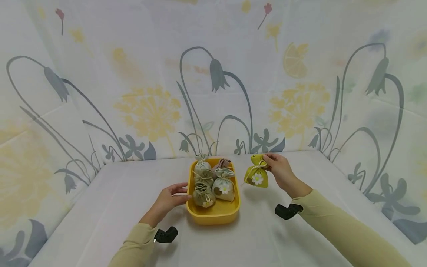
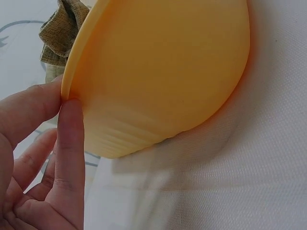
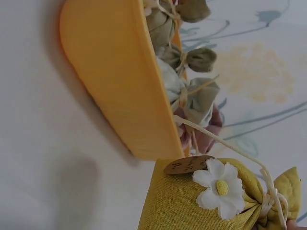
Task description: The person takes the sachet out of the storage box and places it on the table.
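A yellow-green drawstring pouch (image 1: 256, 172) with a white flower, a tag and a cream cord hangs from my right hand (image 1: 281, 172), which pinches its gathered top above the table. To its left stands a yellow plastic bin (image 1: 213, 219). My left hand (image 1: 168, 202) pinches the bin's left rim between thumb and finger, as the left wrist view shows at the fingers (image 2: 71, 139). Inside the bin sit several tied pouches: a pale one with a white flower (image 1: 224, 187), an olive one (image 1: 203, 194), a light one (image 1: 202, 167) and a mauve one (image 1: 221, 164).
A white cloth covers the table (image 1: 260, 237). Behind and at both sides hangs a white curtain (image 1: 213, 111) printed with grey and yellow flowers. A black wrist-worn piece (image 1: 288, 211) juts from the right sleeve, and a similar black piece (image 1: 166, 234) from the left.
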A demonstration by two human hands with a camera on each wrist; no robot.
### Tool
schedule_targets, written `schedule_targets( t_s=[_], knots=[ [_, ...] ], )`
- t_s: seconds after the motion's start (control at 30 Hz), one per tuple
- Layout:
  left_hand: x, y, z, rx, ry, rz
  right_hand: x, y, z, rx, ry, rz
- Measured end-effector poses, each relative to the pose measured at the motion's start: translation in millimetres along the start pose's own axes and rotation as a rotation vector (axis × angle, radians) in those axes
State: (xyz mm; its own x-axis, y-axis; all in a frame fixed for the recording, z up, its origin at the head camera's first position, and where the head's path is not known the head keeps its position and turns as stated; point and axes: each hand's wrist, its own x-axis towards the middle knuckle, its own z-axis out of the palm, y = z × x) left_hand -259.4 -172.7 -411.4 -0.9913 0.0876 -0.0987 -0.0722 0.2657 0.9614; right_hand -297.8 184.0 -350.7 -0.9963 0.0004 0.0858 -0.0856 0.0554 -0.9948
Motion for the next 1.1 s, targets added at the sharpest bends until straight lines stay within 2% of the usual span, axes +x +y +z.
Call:
schedule_targets(
  t_s=[0.33, 0.63, 0.87, 1.1],
  knots=[
    [0.8, -1.1, -0.1, -0.008, -0.007, 0.01, 34.5, 17.2, 2.1, -0.049, 0.072, 0.019],
    [2.3, 0.0, -0.5, 0.01, -0.002, 0.012, 57.5, 32.6, 2.4, -0.065, 0.043, 0.016],
    [3.6, 2.4, 0.5, 0.005, -0.012, 0.012, 57.1, 46.5, -5.5, -0.068, 0.043, 0.047],
    [0.6, 1.0, 0.2, 0.009, -0.002, -0.002, 46.4, 46.2, -17.9, -0.135, 0.032, 0.043]
  ],
)
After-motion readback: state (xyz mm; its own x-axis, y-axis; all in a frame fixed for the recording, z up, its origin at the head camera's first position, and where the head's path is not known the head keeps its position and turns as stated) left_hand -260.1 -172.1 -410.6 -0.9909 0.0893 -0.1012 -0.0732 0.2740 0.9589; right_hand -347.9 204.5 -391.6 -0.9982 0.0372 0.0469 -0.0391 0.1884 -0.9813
